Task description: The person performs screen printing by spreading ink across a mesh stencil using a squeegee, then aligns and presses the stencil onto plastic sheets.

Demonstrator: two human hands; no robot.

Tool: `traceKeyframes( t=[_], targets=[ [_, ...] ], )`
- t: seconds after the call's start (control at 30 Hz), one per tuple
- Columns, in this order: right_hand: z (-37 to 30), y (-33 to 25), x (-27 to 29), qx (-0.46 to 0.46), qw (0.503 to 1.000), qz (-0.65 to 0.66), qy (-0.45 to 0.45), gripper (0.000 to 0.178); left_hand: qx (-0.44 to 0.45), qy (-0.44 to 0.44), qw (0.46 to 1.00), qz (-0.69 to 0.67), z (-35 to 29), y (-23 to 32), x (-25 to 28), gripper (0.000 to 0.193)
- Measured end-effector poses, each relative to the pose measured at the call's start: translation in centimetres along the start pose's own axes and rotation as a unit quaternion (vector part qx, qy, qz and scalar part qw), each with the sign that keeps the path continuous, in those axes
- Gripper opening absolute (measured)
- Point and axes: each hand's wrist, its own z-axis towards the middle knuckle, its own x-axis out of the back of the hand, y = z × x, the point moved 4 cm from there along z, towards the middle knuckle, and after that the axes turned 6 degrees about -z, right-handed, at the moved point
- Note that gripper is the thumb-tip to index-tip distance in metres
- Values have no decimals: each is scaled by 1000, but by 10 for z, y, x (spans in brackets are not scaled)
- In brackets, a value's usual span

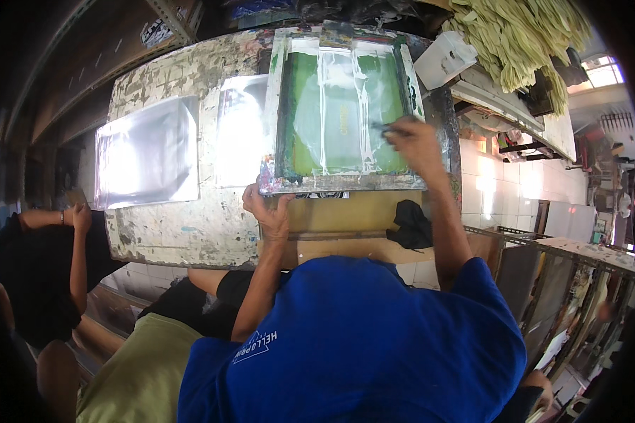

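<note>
A screen-printing frame (pixel 346 184) lies on the worktable, its green mesh (pixel 307 106) streaked with white ink (pixel 365 141) in two long lines. My left hand (pixel 267 213) grips the near left corner of this frame, thumb on the near side. Over the right part of the mesh is my right hand (pixel 418 146), closed in a pinch. A small dark thing (pixel 379 129) pokes out from its fingertips; its kind does not show. Below the frame's near edge, a strip of black-and-white printed material (pixel 324 194) peeks out.
Stacks of clear plastic sheets (pixel 148 151) lie left on the paint-stained table (pixel 183 236). A black cloth (pixel 410 225) hangs near my right forearm. Beyond stand a white plastic container (pixel 444 60) and pale yellow strips (pixel 511 35). A person in black (pixel 46 275) sits at the left.
</note>
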Motion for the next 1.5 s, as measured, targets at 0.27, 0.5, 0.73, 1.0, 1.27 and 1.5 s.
traceKeyframes(
  t=[0.27,0.5,0.73,1.0,1.27,1.5],
  targets=[
    [53,-1,-100,172,964,-201,-32,14,-18,-20,999,45,-2,4,-2,80],
    [107,17,-109,117,974,-190,-30,18,-19,-22,998,64,-2,3,-2,85],
    [73,6,-116,173,950,-254,-45,16,-5,-35,996,80,-3,3,0,86],
    [61,8,-130,130,959,-228,-110,20,-11,-22,998,60,-5,-6,-1,84],
    [125,5,-116,149,962,-222,63,16,20,-46,998,47,-2,3,-1,81],
    [38,-5,-122,143,950,-244,-129,14,9,-34,996,76,-5,5,3,71]
  ],
)
